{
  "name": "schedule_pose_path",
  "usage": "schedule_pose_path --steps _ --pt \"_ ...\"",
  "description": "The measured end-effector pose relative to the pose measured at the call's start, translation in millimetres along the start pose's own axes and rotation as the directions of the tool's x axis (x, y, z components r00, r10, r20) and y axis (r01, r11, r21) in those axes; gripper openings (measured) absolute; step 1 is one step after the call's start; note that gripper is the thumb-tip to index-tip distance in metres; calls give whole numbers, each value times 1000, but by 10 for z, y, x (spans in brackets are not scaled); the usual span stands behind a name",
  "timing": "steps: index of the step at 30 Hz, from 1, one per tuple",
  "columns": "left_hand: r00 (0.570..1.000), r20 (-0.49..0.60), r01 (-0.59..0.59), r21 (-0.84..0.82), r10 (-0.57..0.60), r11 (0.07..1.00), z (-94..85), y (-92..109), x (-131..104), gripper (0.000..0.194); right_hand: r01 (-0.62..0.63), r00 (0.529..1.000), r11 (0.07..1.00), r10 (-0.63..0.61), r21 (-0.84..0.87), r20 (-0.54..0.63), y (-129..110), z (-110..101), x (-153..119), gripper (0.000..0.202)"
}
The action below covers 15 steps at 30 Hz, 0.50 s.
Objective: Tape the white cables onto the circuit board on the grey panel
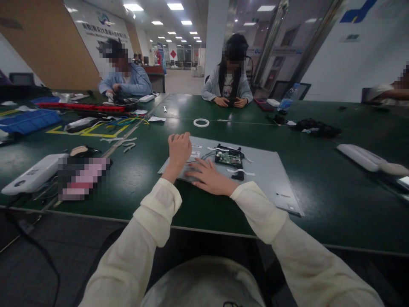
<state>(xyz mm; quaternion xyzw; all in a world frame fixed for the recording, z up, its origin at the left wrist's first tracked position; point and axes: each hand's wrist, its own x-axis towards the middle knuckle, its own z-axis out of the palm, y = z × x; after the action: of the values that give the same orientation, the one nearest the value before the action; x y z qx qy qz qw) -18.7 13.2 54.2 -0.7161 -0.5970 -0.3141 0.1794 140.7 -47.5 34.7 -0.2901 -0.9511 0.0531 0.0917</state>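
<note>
Find a thin grey panel point(265, 172) flat on the bench point(322, 179), under the right hand point(211, 175) and stretching away to its right. See that hand palm down with fingers spread apart, clamped on nothing, seemingly resting on the panel close to the near edge. See the left hand point(180, 148) raised at the panel's left end with fingers curled together; cannot tell, with the fingertips hidden, of anything pinched inside. Looks stiff, perhaps metal-backed, so probably of middling weight and awkward for breadth more than heft. Might slide on the smooth bench under a sideways push, and could feel slick to dry fingers. Treat as fragile around the bare circuit board point(228, 157), just beyond the right hand. Avoid pulling on the white strips point(241, 172), seemingly soft and light, or on the black block point(238, 175), just past the right wrist. Better take hold by opposite edges, one below the left hand, the other well to the right of the right hand. For containers, look far to the left of the left hand for a blue bin point(30, 124), with contents too indistinct to name, and well beyond and to the right of the right hand for a clear bottle point(288, 97), with a fill too blurred to judge.
</note>
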Motion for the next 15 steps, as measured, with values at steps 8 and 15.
schedule_pose_path --steps 8,15 --pt "999 49 -6 -46 8 999 53 -7 -18 24 -310 950 949 307 -60 -51 732 7 -192 43" --pt "994 92 -48 -77 55 996 75 14 -45 21 -571 820 811 558 -126 -124 1375 -3 -490 44"
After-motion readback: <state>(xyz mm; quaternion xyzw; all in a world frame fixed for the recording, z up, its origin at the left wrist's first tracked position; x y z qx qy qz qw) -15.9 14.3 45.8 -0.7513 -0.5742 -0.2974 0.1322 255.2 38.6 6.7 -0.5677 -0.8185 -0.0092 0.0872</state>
